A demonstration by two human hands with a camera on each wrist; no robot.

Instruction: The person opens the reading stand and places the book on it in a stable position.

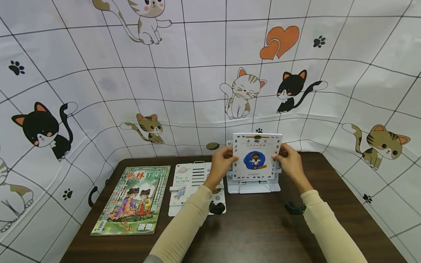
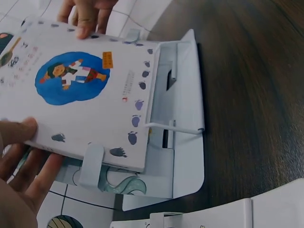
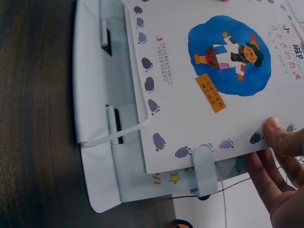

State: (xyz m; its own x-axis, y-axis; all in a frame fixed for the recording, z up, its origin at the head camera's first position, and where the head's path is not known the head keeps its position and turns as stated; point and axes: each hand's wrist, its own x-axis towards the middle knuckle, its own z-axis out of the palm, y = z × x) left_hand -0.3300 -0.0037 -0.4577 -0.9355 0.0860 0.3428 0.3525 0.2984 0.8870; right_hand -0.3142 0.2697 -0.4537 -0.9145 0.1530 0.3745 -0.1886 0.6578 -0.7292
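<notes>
A white book [image 1: 254,160] with a blue picture of a child and a border of footprints stands upright on a pale book stand [image 1: 253,187]. My left hand [image 1: 219,165] pinches the book's left edge, thumb on the cover and fingers behind. On the opposite edge my right hand [image 1: 291,166] grips it the same way. In the left wrist view a side clip [image 2: 92,166] overlaps the cover's edge; the right wrist view shows another clip [image 3: 205,171]. White wire page holders [image 3: 116,135] reach in front of the book's lower edge.
A second white stand [image 1: 182,179] printed "Tiny universe" lies left of the book stand, partly hidden by my left forearm. Farther left, a green magazine [image 1: 135,201] lies on the dark wooden table [image 1: 250,226]. A cat-print sheet [image 1: 204,84] rises behind the table.
</notes>
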